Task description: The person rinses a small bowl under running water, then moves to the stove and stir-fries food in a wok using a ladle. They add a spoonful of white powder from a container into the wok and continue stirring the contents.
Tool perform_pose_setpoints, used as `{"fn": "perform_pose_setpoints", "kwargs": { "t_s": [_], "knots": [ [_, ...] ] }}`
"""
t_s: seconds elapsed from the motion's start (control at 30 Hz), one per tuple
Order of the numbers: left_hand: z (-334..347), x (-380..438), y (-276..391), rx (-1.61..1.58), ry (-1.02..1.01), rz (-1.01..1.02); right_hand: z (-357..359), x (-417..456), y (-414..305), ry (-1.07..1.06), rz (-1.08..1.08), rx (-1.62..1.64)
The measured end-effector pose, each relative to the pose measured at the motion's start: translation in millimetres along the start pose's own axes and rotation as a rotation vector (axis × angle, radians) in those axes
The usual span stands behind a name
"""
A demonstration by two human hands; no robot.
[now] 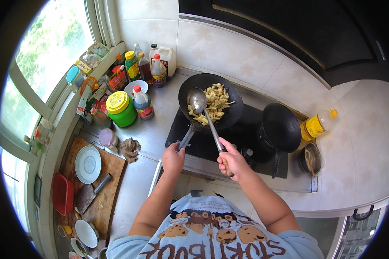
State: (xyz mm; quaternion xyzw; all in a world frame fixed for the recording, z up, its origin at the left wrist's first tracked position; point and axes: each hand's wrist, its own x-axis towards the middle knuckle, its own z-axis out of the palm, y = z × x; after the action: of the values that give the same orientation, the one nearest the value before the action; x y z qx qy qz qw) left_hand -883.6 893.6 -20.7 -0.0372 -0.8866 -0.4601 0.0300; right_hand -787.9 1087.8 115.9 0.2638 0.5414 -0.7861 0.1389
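A black wok (235,100) sits over the left side of the black glass cooktop (250,117). In it lie pale yellow-brown cauliflower pieces (218,97), with a few dark bits at their right. My left hand (173,160) grips the wok's handle (188,136) near its end. In my right hand (235,162) is a metal ladle (197,99) with a wooden grip. The ladle's bowl rests within the wok at the left of the cauliflower, its shaft crossing the wok's near rim.
Right of the wok stands a second black pan (281,128), near an oil bottle (317,124) and a metal pot (310,158). Sauce bottles (144,103) and a green jar (121,111) crowd the left. A cutting board (108,171) holds a plate (88,164) and a cleaver (87,197).
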Motion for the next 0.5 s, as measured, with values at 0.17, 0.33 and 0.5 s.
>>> {"fn": "perform_pose_setpoints", "kwargs": {
  "t_s": [0.17,0.33,0.5],
  "knots": [
    [-3.1,5.7,4.8,0.007,-0.007,-0.024,-16.5,-10.5,-8.2,-0.081,0.036,0.221],
    [-21.4,30.6,22.9,-0.007,0.108,0.069,-25.3,-34.3,-10.1,-0.133,-0.011,0.265],
    [-38.0,76.4,79.3,0.125,0.180,0.405,-29.4,-77.6,-12.8,-0.167,-0.049,0.254]
  ]
}}
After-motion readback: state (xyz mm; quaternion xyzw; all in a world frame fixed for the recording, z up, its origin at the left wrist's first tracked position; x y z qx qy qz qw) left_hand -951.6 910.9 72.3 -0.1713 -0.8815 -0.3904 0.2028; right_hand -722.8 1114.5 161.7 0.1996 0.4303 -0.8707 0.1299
